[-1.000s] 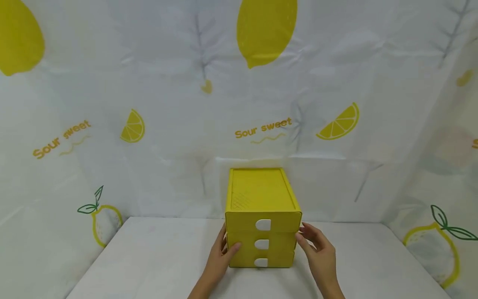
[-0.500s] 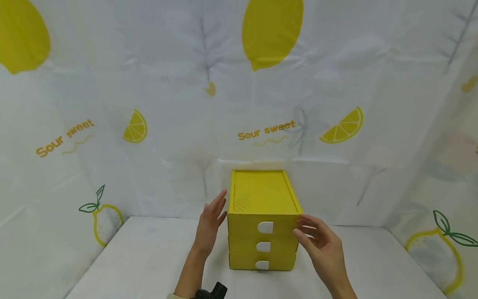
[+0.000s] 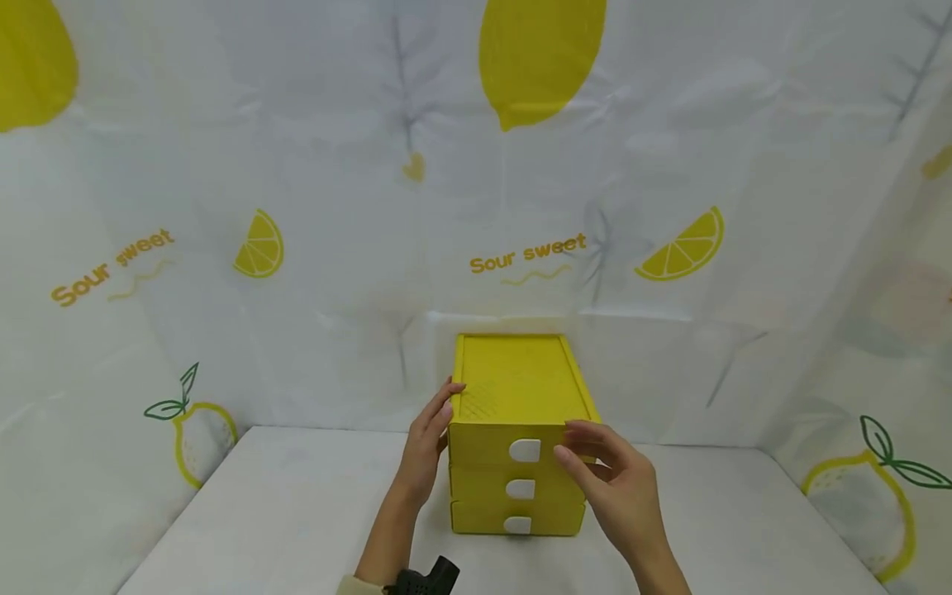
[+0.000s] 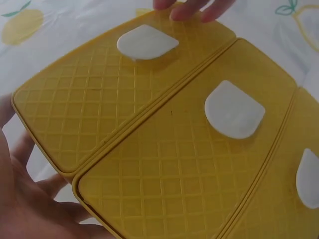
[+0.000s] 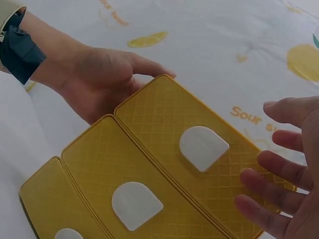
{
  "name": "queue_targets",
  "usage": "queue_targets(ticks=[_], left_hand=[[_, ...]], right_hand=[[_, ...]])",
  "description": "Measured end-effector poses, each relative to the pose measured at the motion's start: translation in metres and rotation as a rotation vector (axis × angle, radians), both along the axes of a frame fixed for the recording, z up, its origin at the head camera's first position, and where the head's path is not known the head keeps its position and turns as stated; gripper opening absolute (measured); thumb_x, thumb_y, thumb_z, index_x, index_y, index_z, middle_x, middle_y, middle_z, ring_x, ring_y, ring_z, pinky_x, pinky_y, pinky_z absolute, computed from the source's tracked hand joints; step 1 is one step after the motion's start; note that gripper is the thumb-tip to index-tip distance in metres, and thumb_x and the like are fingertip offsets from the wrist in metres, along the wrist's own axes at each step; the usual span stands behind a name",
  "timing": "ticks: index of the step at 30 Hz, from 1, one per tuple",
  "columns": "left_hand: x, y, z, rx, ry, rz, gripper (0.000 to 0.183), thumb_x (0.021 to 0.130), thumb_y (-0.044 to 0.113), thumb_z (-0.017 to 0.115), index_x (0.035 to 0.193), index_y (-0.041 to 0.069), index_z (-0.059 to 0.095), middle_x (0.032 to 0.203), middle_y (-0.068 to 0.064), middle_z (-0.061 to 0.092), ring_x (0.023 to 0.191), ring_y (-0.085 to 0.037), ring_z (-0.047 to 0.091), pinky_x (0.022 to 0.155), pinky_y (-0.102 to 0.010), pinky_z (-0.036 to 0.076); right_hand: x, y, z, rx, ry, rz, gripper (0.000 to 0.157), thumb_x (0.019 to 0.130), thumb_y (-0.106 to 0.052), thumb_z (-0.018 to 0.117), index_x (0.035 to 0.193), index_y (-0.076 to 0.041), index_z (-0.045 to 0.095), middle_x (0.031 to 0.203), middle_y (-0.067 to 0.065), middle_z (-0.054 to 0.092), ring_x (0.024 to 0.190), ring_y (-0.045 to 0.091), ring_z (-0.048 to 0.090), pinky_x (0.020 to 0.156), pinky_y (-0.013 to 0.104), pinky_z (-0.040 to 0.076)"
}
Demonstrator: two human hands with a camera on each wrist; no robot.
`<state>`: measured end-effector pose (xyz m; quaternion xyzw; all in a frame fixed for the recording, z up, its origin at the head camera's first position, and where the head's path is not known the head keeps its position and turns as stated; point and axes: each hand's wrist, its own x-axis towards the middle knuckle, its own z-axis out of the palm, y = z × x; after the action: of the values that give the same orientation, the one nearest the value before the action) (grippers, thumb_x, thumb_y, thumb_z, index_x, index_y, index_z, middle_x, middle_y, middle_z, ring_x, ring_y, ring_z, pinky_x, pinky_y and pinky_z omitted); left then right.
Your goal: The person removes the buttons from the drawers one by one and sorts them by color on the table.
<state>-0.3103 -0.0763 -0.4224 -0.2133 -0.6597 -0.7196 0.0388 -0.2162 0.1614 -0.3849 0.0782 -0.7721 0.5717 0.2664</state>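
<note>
A yellow three-drawer storage box stands on the white table. Each drawer front carries a rounded white pull tab and, in the wrist views, a waffle-like grid. All drawers sit closed. My left hand rests along the box's upper left side, fingertips over its top edge; the left wrist view shows its fingers spread against that side. My right hand is at the top drawer's right part, right of the tab, with loosely bent fingers. In the right wrist view those fingers overlap the drawer front, grasping nothing.
Behind the box hangs a white sheet printed with lemons and lettering. The white table extends to both sides of the box. A black device is strapped at my left wrist beside a pale sleeve.
My left hand has gone from low on the box's left side, off it, and up to the top edge. My right hand has shifted left and up, across the top drawer's front.
</note>
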Motion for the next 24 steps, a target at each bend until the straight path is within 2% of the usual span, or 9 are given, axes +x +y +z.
queue_targets(ticks=[6, 15, 20, 24], left_hand=[[0.003, 0.002, 0.003, 0.004, -0.003, 0.032, 0.045, 0.107, 0.038, 0.04, 0.147, 0.017, 0.049, 0.17, -0.004, 0.021, 0.158, -0.036, 0.015, 0.12, -0.075, 0.014], [0.005, 0.004, 0.003, -0.003, -0.017, 0.053, 0.046, 0.107, 0.04, 0.039, 0.148, 0.02, 0.048, 0.17, -0.003, 0.02, 0.158, -0.036, 0.015, 0.12, -0.075, 0.014], [0.005, 0.005, 0.004, -0.014, -0.019, 0.061, 0.047, 0.107, 0.042, 0.038, 0.149, 0.022, 0.047, 0.17, -0.002, 0.02, 0.158, -0.035, 0.017, 0.12, -0.074, 0.016], [0.006, 0.005, 0.004, -0.021, -0.017, 0.054, 0.047, 0.107, 0.042, 0.038, 0.149, 0.021, 0.047, 0.171, -0.004, 0.019, 0.158, -0.037, 0.016, 0.12, -0.075, 0.015]], right_hand=[[0.0, -0.006, -0.003, -0.035, -0.016, 0.044, 0.025, 0.088, -0.011, 0.079, 0.113, -0.01, 0.074, 0.105, 0.006, 0.075, 0.089, 0.003, 0.071, 0.079, 0.02, 0.061], [-0.004, -0.019, -0.012, -0.009, -0.027, 0.049, 0.025, 0.086, -0.016, 0.081, 0.11, -0.012, 0.075, 0.107, 0.006, 0.077, 0.09, 0.002, 0.072, 0.078, 0.018, 0.06], [-0.007, -0.026, -0.016, -0.019, 0.004, 0.025, 0.026, 0.085, -0.013, 0.082, 0.11, -0.011, 0.076, 0.105, 0.005, 0.076, 0.088, 0.002, 0.071, 0.073, 0.02, 0.061], [-0.005, -0.03, -0.017, 0.003, -0.006, -0.017, 0.026, 0.084, -0.013, 0.083, 0.109, -0.012, 0.075, 0.103, 0.003, 0.074, 0.086, 0.001, 0.069, 0.07, 0.021, 0.061]])
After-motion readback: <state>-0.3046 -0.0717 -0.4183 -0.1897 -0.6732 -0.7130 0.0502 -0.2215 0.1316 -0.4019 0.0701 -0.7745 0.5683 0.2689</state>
